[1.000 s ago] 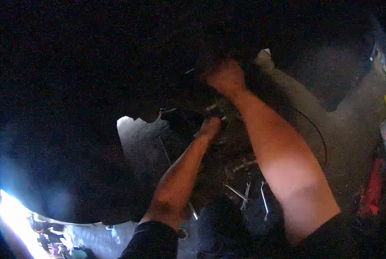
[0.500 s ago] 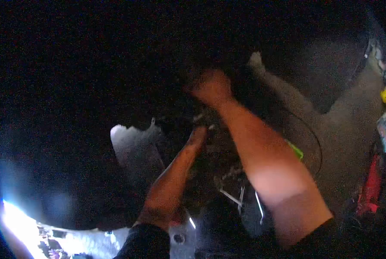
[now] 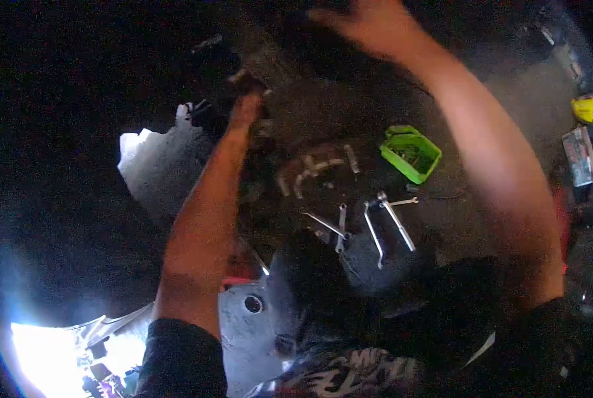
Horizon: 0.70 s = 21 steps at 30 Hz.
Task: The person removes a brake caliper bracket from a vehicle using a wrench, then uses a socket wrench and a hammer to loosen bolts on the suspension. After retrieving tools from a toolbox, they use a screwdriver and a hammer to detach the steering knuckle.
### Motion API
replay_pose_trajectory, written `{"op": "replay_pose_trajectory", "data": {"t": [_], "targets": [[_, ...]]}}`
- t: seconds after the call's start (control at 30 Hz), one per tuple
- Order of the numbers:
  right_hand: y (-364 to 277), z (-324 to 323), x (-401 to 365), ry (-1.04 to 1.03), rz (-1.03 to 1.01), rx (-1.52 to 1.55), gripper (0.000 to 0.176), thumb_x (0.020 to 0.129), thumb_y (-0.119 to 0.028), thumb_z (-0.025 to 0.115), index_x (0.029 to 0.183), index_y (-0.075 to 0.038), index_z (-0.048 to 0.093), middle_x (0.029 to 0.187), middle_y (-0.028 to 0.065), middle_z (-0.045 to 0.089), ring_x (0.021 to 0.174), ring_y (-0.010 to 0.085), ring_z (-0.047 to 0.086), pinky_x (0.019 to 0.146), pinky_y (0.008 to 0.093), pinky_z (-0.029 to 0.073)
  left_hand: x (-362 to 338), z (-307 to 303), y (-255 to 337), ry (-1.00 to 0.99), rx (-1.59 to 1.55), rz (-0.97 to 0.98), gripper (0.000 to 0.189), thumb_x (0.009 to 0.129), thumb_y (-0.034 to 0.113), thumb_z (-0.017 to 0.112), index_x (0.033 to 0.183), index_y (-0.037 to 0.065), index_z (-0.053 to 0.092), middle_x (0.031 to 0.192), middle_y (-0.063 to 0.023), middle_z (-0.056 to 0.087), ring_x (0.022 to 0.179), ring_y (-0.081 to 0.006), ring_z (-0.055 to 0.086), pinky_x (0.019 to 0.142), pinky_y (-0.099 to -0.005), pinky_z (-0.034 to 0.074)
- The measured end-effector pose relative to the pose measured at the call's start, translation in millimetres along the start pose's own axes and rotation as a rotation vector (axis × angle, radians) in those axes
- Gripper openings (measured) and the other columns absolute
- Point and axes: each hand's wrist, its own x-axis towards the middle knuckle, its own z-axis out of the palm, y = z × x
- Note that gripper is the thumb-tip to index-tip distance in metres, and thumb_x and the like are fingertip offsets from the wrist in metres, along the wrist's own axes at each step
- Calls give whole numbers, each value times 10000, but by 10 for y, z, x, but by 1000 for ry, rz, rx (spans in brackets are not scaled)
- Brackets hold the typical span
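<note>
My left hand (image 3: 246,106) reaches up into deep shadow beside dark parts; its fingers blur into the dark, so any hold is hidden. My right hand (image 3: 369,30) is raised at the top edge, partly cut off, with a finger stretched out to the left and nothing visible in it. Below it sits a green tray (image 3: 420,174) with small metal pieces inside. Nearer my body lie several wrenches (image 3: 372,232) and a ratchet-like tool (image 3: 398,225).
Curved metal pieces (image 3: 319,166) lie on the dark floor left of the tray. A pale, jagged-edged panel (image 3: 167,156) stands left of my left forearm. At the right are a yellow object (image 3: 588,113) and a box (image 3: 580,156). Bright light glares at lower left.
Both hands have moved up in view, the right one also to the right, apart from the left. The green tray and the tools, largely covered before, now show.
</note>
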Motion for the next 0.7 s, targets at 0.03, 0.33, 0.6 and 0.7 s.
{"op": "replay_pose_trajectory", "data": {"t": [0.03, 0.33, 0.6, 0.7], "targets": [[269, -278, -378, 90, -95, -4, 483, 776, -452, 531, 1072, -70, 557, 1030, 156, 576, 950, 277, 557, 811, 380, 446, 28, -26, 9, 10, -10, -9, 348, 849, 290, 470, 1080, 38, 535, 894, -137, 603, 797, -247, 572, 704, -361, 458], [1846, 2204, -1505, -1050, 228, -285, 217, 697, -173, 541, 848, -45, 631, 906, 170, 605, 782, 311, 586, 698, 403, 473, 448, -109, -977, 87, -69, -104, 357, 846, 310, 486, 1064, 34, 546, 877, -124, 605, 785, -229, 569, 701, -353, 455], [1690, 3216, -2528, -1366, -131, -275, 149, 695, -131, 518, 743, -28, 615, 855, 182, 592, 805, 331, 586, 715, 378, 485, -7, -547, -782, 160, -196, -255, 366, 844, 327, 501, 1050, 30, 555, 862, -112, 608, 774, -213, 567, 698, -345, 452], [1408, 3166, -2526, -1235, 450, -145, 199, 708, -135, 523, 846, -11, 596, 920, 213, 579, 867, 339, 574, 756, 393, 474, -467, -699, -612, 198, -283, -356, 370, 843, 334, 507, 1045, 28, 558, 856, -108, 608, 770, -207, 566, 696, -342, 451]]}}
